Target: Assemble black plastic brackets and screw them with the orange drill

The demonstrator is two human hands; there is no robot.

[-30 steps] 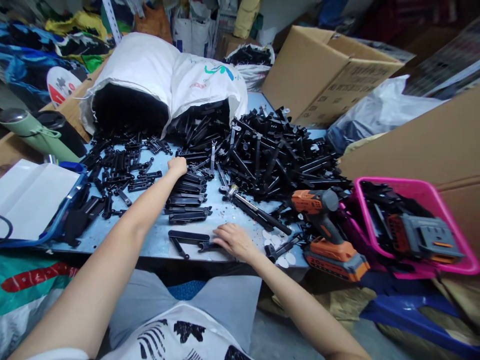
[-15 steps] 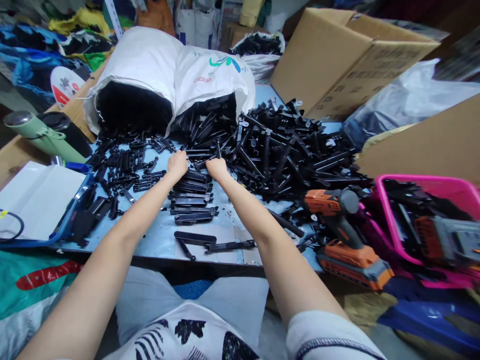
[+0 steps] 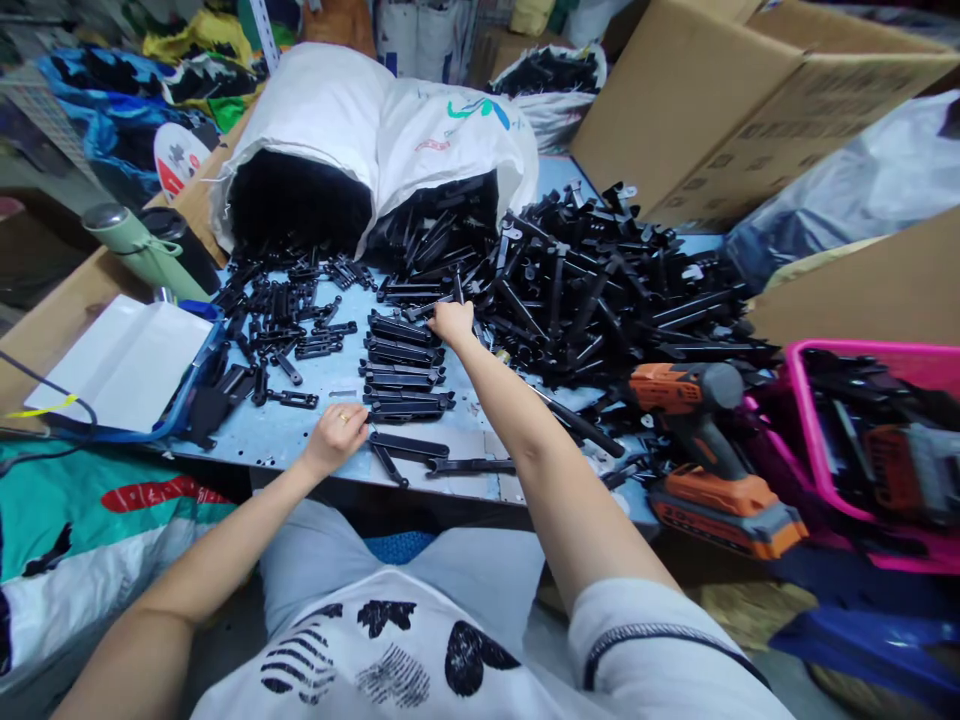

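My right hand (image 3: 452, 322) is closed at the near left edge of a large heap of black bar-shaped parts (image 3: 555, 290). A slim black bar (image 3: 459, 284) rises just above its fingers and seems gripped by them. My left hand (image 3: 337, 438), with a ring on one finger, is curled near the table's front edge. Its fingertips are beside the near end of a column of stacked black hinged bars (image 3: 405, 376); what they pinch, if anything, is hidden. An opened hinged bar (image 3: 409, 445) and a straight black bar (image 3: 471, 466) lie in front of the column.
Smaller black links (image 3: 281, 318) are scattered at left, near a blue tray (image 3: 212, 345) with white paper. Two white sacks (image 3: 322, 110) lie open behind. At right are an orange cordless drill (image 3: 694, 400), a pink basket (image 3: 810, 425) and a cardboard box (image 3: 675, 120).
My left hand has come back from the far end of the column to its near left side. My right hand stays at the heap's edge. The view has shifted slightly.
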